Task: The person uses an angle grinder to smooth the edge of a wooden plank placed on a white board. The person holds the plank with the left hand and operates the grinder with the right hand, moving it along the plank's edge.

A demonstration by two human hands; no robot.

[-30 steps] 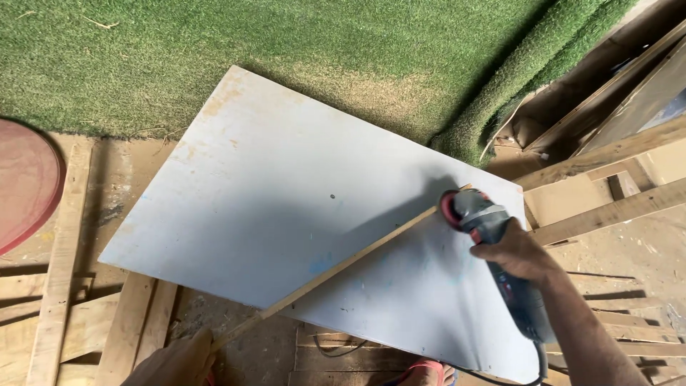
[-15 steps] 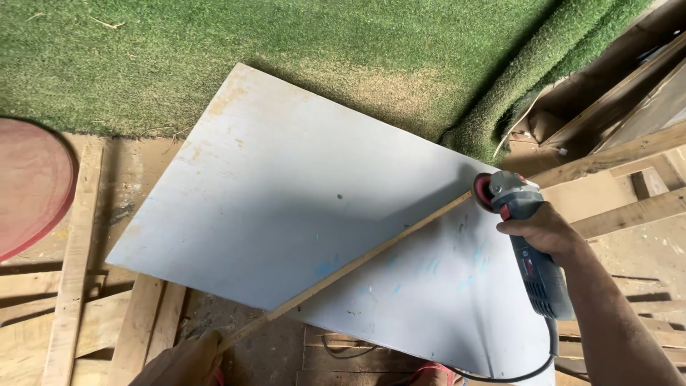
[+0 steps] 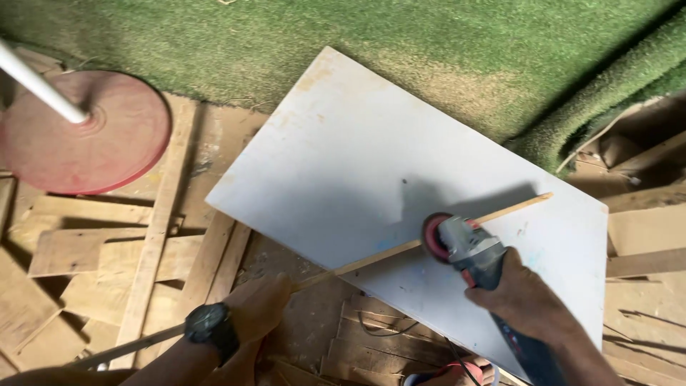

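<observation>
Both my hands are full — right hand (image 3: 525, 300) gripping the angle grinder (image 3: 471, 254), its red disc on the thin wooden strip (image 3: 457, 230) crossing the white board's (image 3: 343, 164) near edge; left hand (image 3: 257, 307) clasps the strip's near end.

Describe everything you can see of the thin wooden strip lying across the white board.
The thin wooden strip is a long, narrow, pale batten of bare wood. It lies diagonally across the white board, its far end near the board's right edge. The left hand grips its near part off the board. The angle grinder, held in the right hand, meets it midway with its red disc.
</observation>
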